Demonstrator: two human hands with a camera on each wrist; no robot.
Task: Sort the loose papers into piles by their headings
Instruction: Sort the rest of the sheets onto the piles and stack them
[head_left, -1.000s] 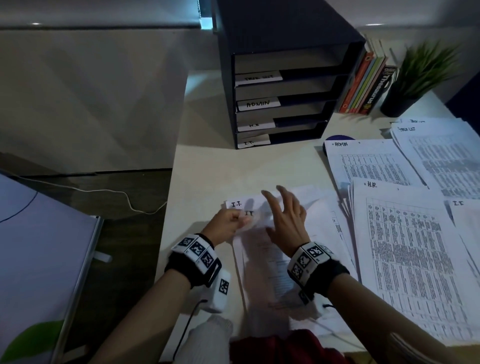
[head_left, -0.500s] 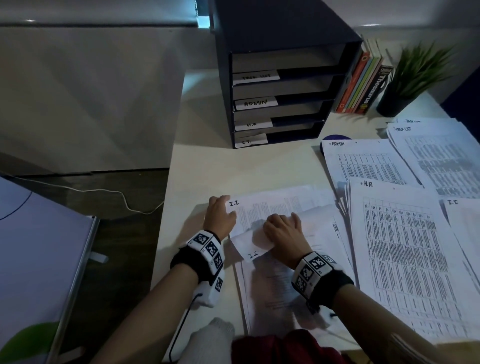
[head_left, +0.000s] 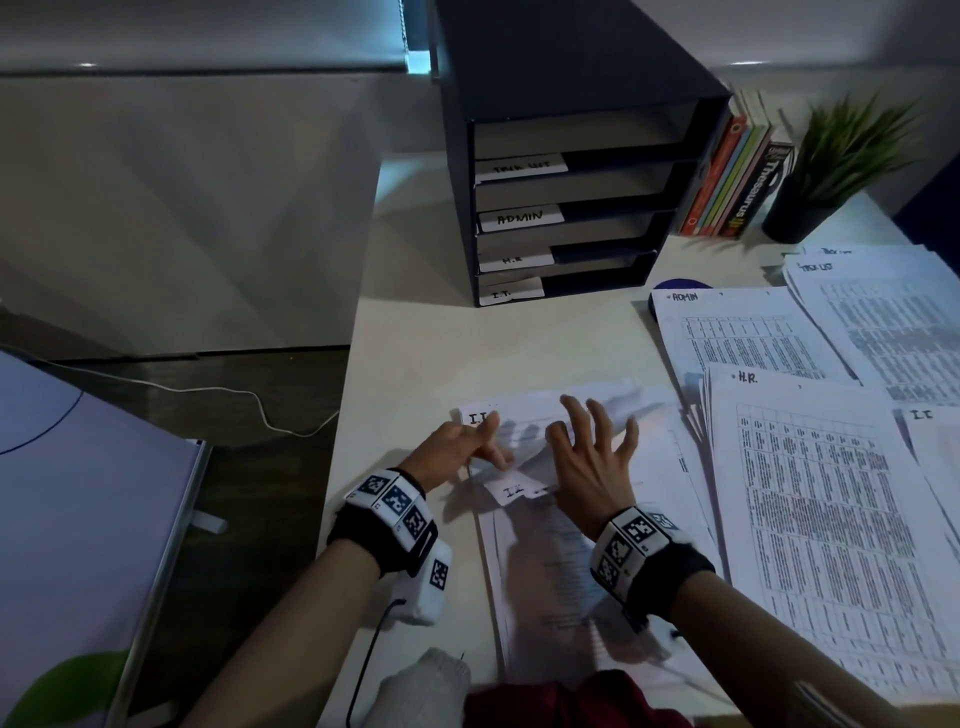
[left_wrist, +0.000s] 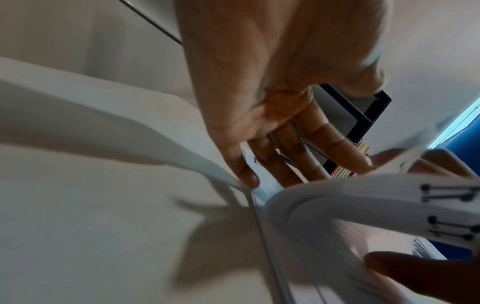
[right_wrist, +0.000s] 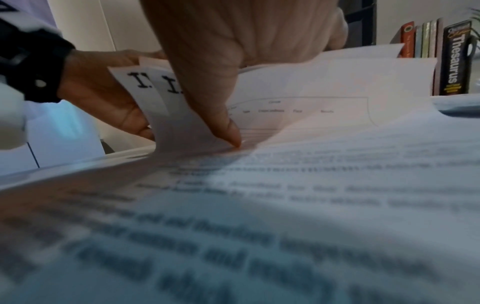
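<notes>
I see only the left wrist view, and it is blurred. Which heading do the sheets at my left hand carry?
Observer: In the right wrist view, the left hand holds up two I.T. sheets; each corner starts with "I.".
Operator: What does the right hand do?
Observer: The right hand is spread open, and its thumb presses on the paper pile under the lifted sheets.
Operator: Where are the other piles?
Observer: In the head view, the H.R. pile lies to the right of the hands, and the ADMIN pile lies behind it.
</notes>
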